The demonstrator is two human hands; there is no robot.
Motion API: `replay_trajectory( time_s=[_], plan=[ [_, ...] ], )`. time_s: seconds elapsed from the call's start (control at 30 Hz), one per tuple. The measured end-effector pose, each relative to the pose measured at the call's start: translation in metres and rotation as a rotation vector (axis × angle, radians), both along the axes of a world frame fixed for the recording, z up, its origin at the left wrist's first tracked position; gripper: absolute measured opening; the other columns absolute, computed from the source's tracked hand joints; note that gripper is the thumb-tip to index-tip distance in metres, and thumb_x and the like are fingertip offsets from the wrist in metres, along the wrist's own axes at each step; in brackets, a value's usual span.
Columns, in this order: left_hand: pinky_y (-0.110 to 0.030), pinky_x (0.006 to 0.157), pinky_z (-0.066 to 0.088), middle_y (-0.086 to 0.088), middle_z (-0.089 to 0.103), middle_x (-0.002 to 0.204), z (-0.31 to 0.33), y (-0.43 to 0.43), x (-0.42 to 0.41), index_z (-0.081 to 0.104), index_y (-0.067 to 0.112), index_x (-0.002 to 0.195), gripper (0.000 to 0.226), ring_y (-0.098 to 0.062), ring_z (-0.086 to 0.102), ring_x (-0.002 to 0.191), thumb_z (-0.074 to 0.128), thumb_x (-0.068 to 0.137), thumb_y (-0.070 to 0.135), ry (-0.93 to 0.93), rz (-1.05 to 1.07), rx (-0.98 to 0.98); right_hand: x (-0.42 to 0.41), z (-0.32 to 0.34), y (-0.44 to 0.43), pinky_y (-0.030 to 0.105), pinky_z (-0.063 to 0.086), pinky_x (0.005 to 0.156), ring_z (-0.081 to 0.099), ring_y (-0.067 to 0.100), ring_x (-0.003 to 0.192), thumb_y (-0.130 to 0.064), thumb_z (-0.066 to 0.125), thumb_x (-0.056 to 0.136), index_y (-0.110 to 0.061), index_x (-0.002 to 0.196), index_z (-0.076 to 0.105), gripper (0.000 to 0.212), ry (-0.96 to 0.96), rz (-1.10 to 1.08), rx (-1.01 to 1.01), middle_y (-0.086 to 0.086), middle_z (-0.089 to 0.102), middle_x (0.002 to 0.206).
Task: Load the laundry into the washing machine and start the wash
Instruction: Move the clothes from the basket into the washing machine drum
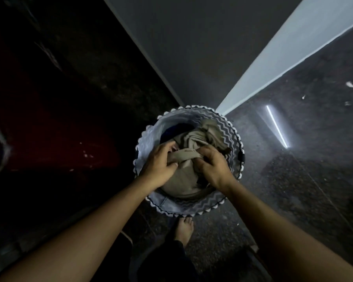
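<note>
1. Hamper [230,127]: round, zigzag-patterned, standing on the floor [293,180] directly below the camera, against the foot of a wall [192,47].
2. Khaki cloth [183,176]: bunched at the top of the hamper's load, filling most of the opening; a ridge of it runs crosswise between the two hands. A dark blue item [171,129] lies beneath, at the far left of the opening.
3. Left hand [159,163]: fingers curled into the cloth at the left end of the ridge, closed on it.
4. Right hand [212,165]: fingers clenched on the right end of the same ridge. The two hands are about equally near the cloth, one on each side.
5. Coming move, as judged: a lift straight up, toward the camera; the rim encircles the bundle, so only the upward path is free.
6. Bare foot [183,231]: just before the hamper's near rim.
7. No washing machine can be made out; the left of the view is too dark to read.
8. Task stage, as judged: early; laundry is not yet out of the hamper.
</note>
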State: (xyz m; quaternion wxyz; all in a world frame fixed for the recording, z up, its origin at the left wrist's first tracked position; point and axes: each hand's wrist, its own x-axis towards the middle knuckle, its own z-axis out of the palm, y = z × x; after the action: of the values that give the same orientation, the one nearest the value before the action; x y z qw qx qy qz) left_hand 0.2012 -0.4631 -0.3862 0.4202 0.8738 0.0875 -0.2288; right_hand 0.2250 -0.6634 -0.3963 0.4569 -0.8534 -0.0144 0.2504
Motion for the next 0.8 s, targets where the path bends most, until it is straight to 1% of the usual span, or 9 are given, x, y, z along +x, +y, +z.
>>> replay_trajectory(
  time_s=[0.2,0.3,0.4,0.47,0.53,0.6,0.67,0.73,0.8],
  plan=[
    [-0.043,0.116,0.034,0.000,0.018,0.162,0.117,0.010,0.012,0.015,0.029,0.158,0.095,-0.024,0.023,0.149,0.068,0.080,0.021,0.004,-0.068,0.002,0.008,0.131,0.000,0.035,0.045,0.063,0.053,0.011,0.066,-0.025,0.059,0.080,-0.013,0.069,0.058,0.017,-0.055,-0.117,0.202,-0.009,0.054,0.068],
    [-0.047,0.120,0.027,0.002,0.000,0.164,0.176,0.005,-0.003,-0.003,0.034,0.158,0.119,-0.028,0.008,0.152,0.075,0.068,0.031,-0.066,-0.233,0.077,0.000,0.196,-0.002,0.035,0.049,0.066,0.059,0.013,0.071,-0.021,0.063,0.082,-0.017,0.078,0.069,0.008,-0.028,-0.203,0.280,-0.007,0.064,0.073],
    [-0.051,0.119,0.025,0.001,-0.004,0.166,0.207,-0.003,-0.016,-0.015,0.041,0.153,0.135,-0.028,0.008,0.152,0.085,0.062,0.046,-0.149,-0.188,0.143,-0.003,0.245,0.008,0.035,0.052,0.068,0.062,0.016,0.075,-0.016,0.066,0.082,-0.012,0.082,0.071,0.006,-0.043,-0.205,0.403,0.003,0.068,0.079],
    [-0.049,0.111,0.037,-0.001,0.022,0.160,0.235,-0.003,-0.018,0.007,0.038,0.155,0.122,-0.031,0.029,0.144,0.083,0.061,0.052,-0.255,-0.120,0.222,-0.008,0.286,0.013,0.036,0.052,0.071,0.063,0.018,0.077,-0.016,0.069,0.082,-0.007,0.084,0.070,0.009,-0.088,-0.164,0.440,0.006,0.067,0.081],
    [-0.041,0.097,0.047,-0.003,0.049,0.136,0.263,-0.001,-0.009,0.042,0.029,0.141,0.083,-0.030,0.050,0.125,0.080,0.069,0.046,-0.315,-0.101,0.297,-0.011,0.318,0.011,0.039,0.051,0.073,0.061,0.021,0.077,-0.018,0.073,0.082,-0.004,0.085,0.068,0.016,-0.106,-0.125,0.465,0.009,0.066,0.081],
    [-0.031,0.082,0.047,-0.004,0.058,0.114,0.293,0.000,-0.001,0.060,0.023,0.121,0.051,-0.029,0.059,0.107,0.078,0.076,0.037,-0.337,-0.107,0.271,-0.015,0.346,0.003,0.044,0.053,0.078,0.062,0.021,0.081,-0.020,0.077,0.083,-0.007,0.089,0.069,0.017,-0.106,-0.076,0.447,0.009,0.067,0.086],
    [-0.028,0.076,0.044,-0.006,0.060,0.108,0.320,0.000,0.005,0.064,0.019,0.114,0.041,-0.028,0.062,0.102,0.076,0.077,0.029,-0.374,-0.106,0.234,-0.015,0.367,-0.012,0.040,0.055,0.084,0.063,0.016,0.092,-0.024,0.083,0.081,-0.019,0.099,0.070,0.023,-0.154,-0.035,0.367,0.001,0.068,0.100],
    [-0.029,0.079,0.048,-0.008,0.063,0.110,0.345,0.000,0.008,0.064,0.018,0.114,0.042,-0.028,0.063,0.103,0.076,0.075,0.028,-0.403,-0.055,0.195,-0.014,0.383,-0.032,0.032,0.053,0.092,0.059,0.010,0.110,-0.034,0.090,0.073,-0.034,0.121,0.063,0.055,-0.230,0.023,0.253,-0.007,0.060,0.123],
    [-0.036,0.084,0.054,-0.006,0.066,0.108,0.367,0.002,0.009,0.063,0.021,0.108,0.043,-0.027,0.065,0.103,0.076,0.069,0.033,-0.426,-0.005,0.092,-0.014,0.389,-0.051,0.038,0.048,0.106,0.047,0.011,0.130,-0.052,0.092,0.061,-0.045,0.146,0.038,0.101,-0.233,0.121,0.096,-0.009,0.043,0.146]
  ],
)
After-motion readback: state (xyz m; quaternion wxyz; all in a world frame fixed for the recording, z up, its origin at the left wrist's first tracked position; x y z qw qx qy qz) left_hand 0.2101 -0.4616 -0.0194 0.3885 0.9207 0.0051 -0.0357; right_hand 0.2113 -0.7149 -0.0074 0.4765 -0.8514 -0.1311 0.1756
